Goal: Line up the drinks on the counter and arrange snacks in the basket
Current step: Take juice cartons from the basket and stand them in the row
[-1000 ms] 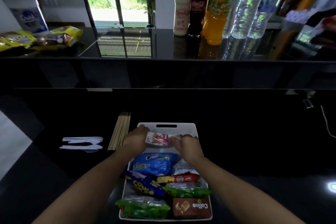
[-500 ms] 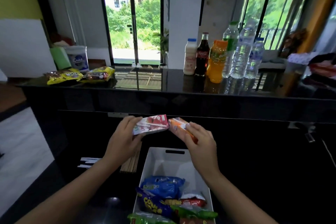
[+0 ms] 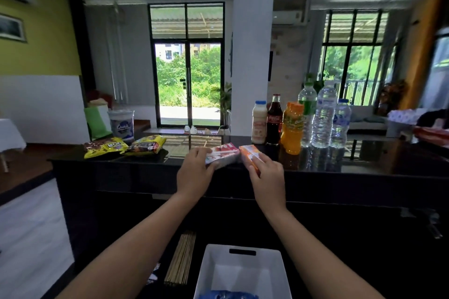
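Pink carton (image 3: pixel 224 154) touching orange carton (image 3: pixel 248 150).

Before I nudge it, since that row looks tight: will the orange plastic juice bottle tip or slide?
The orange plastic juice bottle looks full, probably steady. On the glossy black counter it likely slides. Tall, it might tip if pushed high.

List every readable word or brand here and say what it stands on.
"Coca-Cola": red label on the dark glass cola bottle.
"BON": the left yellow plastic snack bag.
Too blurred to read: white plastic milk bottle, orange plastic juice bottle, tall clear water bottle, white tub, pink-and-white carton, orange carton.
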